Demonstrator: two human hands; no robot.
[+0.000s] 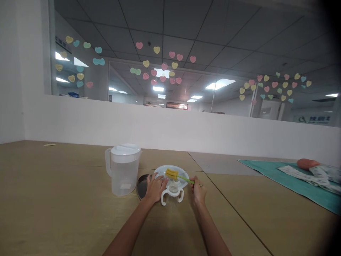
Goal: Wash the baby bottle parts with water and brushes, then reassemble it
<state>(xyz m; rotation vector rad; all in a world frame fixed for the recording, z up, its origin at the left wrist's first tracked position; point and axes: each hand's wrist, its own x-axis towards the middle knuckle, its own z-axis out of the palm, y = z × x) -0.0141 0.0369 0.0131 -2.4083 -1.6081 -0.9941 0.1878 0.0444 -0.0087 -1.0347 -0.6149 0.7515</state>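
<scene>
Yellow sponge brush [172, 174] poised over small handled cup [172, 191], cleaning apparently just starting.

Right hand [198, 190] pinched closed on green brush handle, arm stretched forward; left hand [155, 187] fingers spread loosely, holding nothing, resting by cup between round metal lid [141, 184] and white plate [160, 172]. Brush head above cup mouth, not yet inside. Clear jug [124, 170] standing closed, left of lid.

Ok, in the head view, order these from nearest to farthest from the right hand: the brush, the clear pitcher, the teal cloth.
From the right hand:
1. Brush, in its grip, sponge end over the plate.
2. Clear pitcher, to the left, beyond the left hand.
3. Teal cloth, far right on the table.
</scene>
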